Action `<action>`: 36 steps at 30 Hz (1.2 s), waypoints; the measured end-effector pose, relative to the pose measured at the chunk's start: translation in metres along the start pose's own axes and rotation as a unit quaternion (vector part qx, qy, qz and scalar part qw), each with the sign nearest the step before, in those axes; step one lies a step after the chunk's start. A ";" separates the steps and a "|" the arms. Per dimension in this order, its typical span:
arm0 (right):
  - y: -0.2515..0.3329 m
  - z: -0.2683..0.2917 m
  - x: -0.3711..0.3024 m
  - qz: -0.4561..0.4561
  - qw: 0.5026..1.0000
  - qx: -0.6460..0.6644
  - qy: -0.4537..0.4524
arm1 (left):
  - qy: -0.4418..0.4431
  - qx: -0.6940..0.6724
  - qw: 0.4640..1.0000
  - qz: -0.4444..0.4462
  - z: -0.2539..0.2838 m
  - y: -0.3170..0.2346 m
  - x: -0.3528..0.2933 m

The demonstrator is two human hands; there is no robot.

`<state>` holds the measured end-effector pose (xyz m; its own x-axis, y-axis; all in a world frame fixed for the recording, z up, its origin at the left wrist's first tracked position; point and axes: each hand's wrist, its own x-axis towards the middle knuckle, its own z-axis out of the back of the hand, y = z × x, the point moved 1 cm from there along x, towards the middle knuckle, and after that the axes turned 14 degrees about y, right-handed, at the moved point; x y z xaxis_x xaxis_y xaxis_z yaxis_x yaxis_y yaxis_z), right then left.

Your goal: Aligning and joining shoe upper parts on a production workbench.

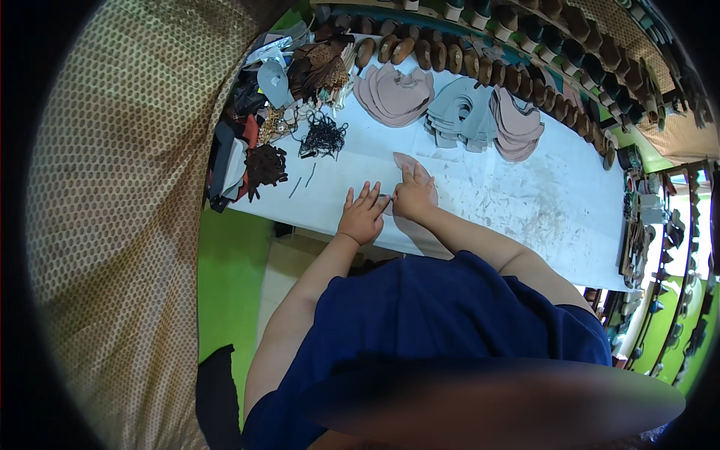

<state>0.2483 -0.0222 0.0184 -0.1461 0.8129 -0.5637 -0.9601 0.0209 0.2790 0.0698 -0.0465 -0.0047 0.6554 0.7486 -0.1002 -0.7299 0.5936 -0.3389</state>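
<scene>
My left hand (362, 215) lies on the white-covered table with its fingers stretched out and apart. Between the two hands a short, thin dark strip (384, 196) shows, close to the left fingertips. On a pink, curved shoe-upper piece (405, 160) rests my right hand (415, 196), its fingers bent and holding the piece down. The middle of that piece is hidden under this hand; a pale part comes out below it toward my body. Two loose dark strips (295, 187) lie left of my left hand, below a tangled heap of black strips (322, 137).
Pink cut pieces (394, 97), grey ones (459, 112) and more pink ones (517, 127) lie stacked across the table. Brown wooden shoe lasts (472, 66) line the far edge. Mixed scraps (271, 82) crowd the left end; a patterned curtain (127, 202) hangs beyond it.
</scene>
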 end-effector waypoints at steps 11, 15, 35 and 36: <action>-0.013 -0.041 0.004 0.069 0.974 -0.025 -0.216 | 0.026 0.022 0.999 0.043 0.005 -0.006 0.004; -0.029 -0.026 -0.014 0.112 0.966 0.018 -0.234 | 0.032 0.035 0.998 0.044 0.004 -0.006 0.002; -0.082 -0.016 -0.013 0.133 0.970 0.011 -0.204 | 0.057 0.038 0.998 0.017 -0.018 -0.024 0.002; -0.083 -0.016 -0.011 0.141 0.969 0.024 -0.202 | 0.057 0.036 0.997 0.026 -0.017 -0.025 0.002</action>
<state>0.3263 -0.0425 -0.0108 -0.2868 0.9514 -0.1122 -0.8816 -0.2163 0.4194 0.0923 -0.0650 -0.0122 0.6306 0.7436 -0.2223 -0.7731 0.5769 -0.2634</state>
